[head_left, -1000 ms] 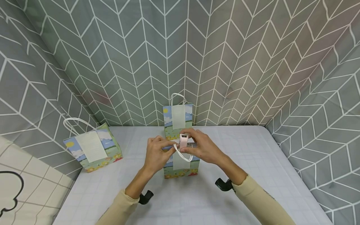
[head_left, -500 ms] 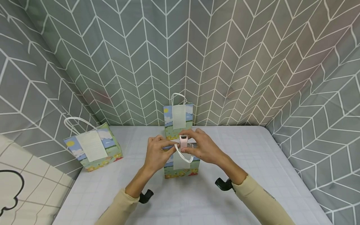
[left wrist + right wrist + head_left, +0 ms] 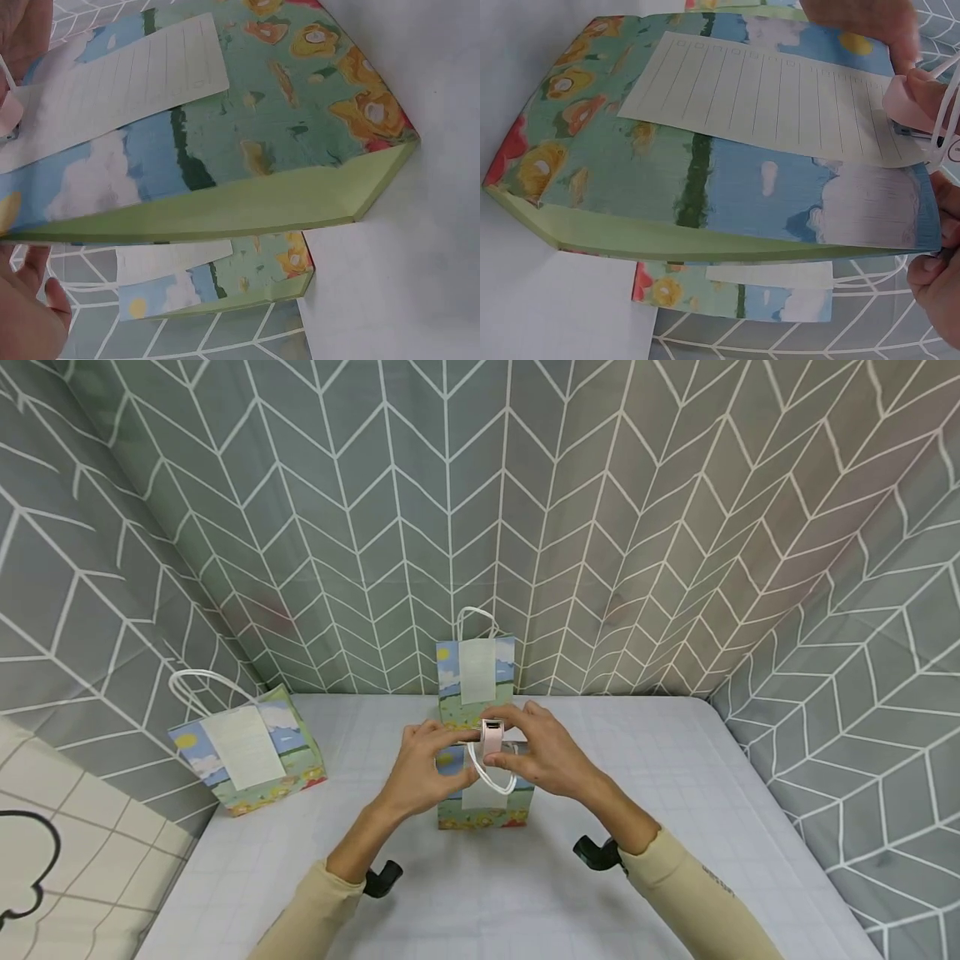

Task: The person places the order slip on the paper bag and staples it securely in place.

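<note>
In the middle of the head view my right hand (image 3: 551, 752) pinches a small pink stapler (image 3: 492, 739) between thumb and fingers. The stapler is at the top edge of a printed paper gift bag (image 3: 453, 817), over a pale lined sheet (image 3: 765, 101) on the bag's front. My left hand (image 3: 420, 768) is at the bag's upper left, index finger straight towards the stapler, thumb apart and lower in front of the bag. The white handle (image 3: 491, 781) hangs forward over the sheet. The bag's mouth is partly hidden by both hands.
A matching gift bag (image 3: 450, 681) with a pale sheet stands behind, against the patterned curtain (image 3: 480, 502). Another such bag (image 3: 300, 739) stands turned at the table's left. A white cloth covers the table (image 3: 637, 910). Black wrist mounts (image 3: 596, 852) hang under both forearms.
My left thumb has moved down and away from the index finger, which were together near the handle before. The right hand keeps the stapler in nearly the same place.
</note>
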`<state>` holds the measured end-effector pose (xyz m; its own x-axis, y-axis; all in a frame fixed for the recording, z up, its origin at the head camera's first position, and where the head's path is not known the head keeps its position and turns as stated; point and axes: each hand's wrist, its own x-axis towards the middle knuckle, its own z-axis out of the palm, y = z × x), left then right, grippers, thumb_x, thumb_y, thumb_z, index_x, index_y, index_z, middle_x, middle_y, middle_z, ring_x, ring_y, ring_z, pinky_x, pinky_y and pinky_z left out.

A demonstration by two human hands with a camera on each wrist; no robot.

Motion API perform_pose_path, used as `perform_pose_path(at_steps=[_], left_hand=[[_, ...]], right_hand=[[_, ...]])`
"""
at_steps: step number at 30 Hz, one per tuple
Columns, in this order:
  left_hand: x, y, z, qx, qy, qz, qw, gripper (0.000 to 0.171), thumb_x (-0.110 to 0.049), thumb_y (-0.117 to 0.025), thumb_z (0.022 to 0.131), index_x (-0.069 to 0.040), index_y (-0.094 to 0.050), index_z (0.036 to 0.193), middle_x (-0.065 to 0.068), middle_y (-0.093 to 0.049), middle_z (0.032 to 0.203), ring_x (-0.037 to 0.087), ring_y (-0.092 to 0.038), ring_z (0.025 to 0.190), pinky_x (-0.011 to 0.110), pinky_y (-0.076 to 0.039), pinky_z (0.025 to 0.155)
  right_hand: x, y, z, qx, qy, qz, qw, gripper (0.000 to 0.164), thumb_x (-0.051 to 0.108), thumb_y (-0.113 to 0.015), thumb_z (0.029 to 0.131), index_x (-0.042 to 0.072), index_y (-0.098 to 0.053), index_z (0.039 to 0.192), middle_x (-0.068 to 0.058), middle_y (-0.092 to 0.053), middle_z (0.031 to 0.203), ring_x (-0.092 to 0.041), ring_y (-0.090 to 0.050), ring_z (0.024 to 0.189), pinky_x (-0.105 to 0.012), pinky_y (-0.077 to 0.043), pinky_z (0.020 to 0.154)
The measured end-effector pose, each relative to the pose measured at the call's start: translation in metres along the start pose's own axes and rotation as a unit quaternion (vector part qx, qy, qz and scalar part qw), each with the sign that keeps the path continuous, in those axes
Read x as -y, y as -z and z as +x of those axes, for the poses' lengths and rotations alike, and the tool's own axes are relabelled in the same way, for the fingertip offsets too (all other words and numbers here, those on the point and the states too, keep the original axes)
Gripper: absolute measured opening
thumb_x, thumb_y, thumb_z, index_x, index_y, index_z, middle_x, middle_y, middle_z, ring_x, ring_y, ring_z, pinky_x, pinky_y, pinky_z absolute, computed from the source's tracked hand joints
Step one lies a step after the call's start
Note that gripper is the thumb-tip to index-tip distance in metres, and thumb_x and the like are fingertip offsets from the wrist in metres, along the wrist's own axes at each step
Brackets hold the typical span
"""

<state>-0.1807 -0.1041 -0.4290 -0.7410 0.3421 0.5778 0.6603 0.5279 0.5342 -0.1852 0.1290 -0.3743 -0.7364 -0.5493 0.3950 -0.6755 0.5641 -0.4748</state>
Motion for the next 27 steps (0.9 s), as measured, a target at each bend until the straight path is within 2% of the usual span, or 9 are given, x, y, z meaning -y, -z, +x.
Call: perform_pose_path(at_steps=[4, 12, 17, 21, 27], left_hand=[[0.0, -0.001, 0.004, 0.013, -0.004, 0.011, 0.9998, 0.049, -0.036, -0.087, 0.079, -0.017, -0.073, 0.122, -0.002, -0.073, 0.115, 0.016, -0.056, 0.099, 0.047, -0.031, 0.09], [-0.004, -0.003, 0.006, 0.014, 0.013, 0.016, 0.9997, 0.045, -0.03, -0.089, 0.077, -0.015, -0.073, 0.116, -0.003, -0.072, 0.109, 0.016, -0.054, 0.094, 0.045, -0.032, 0.089], [-0.007, -0.002, 0.007, 0.015, 0.016, 0.034, 0.9992, 0.045, -0.034, -0.089, 0.076, -0.017, -0.074, 0.114, -0.004, -0.072, 0.106, 0.014, -0.046, 0.086, 0.042, -0.03, 0.084], [-0.009, -0.002, 0.007, 0.012, 0.016, 0.043, 0.9989, 0.045, -0.034, -0.09, 0.075, -0.018, -0.075, 0.113, -0.005, -0.072, 0.105, 0.014, -0.043, 0.083, 0.041, -0.028, 0.082], [-0.01, -0.002, 0.006, 0.005, 0.013, 0.041, 0.9991, 0.044, -0.038, -0.09, 0.074, -0.02, -0.075, 0.111, -0.008, -0.072, 0.101, 0.01, -0.04, 0.081, 0.04, -0.027, 0.08]], right_hand=[[0.0, 0.0, 0.0, -0.003, -0.004, 0.001, 1.0, 0.056, 0.037, -0.08, 0.085, 0.028, -0.059, 0.136, 0.001, -0.068, 0.108, -0.013, -0.047, 0.084, -0.033, -0.043, 0.067], [-0.001, 0.0, 0.0, 0.004, -0.011, 0.002, 1.0, 0.06, 0.039, -0.082, 0.083, 0.027, -0.06, 0.137, 0.0, -0.068, 0.109, -0.015, -0.048, 0.085, -0.035, -0.04, 0.07], [-0.001, 0.004, 0.001, 0.014, -0.01, -0.04, 0.999, 0.064, 0.045, -0.081, 0.083, 0.025, -0.06, 0.139, 0.002, -0.071, 0.109, -0.009, -0.041, 0.079, -0.036, -0.032, 0.073], [0.0, 0.008, 0.003, 0.043, -0.013, -0.075, 0.996, 0.064, 0.049, -0.079, 0.084, 0.022, -0.061, 0.139, 0.004, -0.072, 0.11, -0.009, -0.04, 0.079, -0.035, -0.031, 0.075], [-0.001, 0.008, 0.003, 0.075, -0.015, -0.092, 0.993, 0.042, 0.046, -0.076, 0.085, 0.019, -0.069, 0.117, 0.007, -0.066, 0.095, -0.01, -0.041, 0.08, -0.032, -0.033, 0.072]])
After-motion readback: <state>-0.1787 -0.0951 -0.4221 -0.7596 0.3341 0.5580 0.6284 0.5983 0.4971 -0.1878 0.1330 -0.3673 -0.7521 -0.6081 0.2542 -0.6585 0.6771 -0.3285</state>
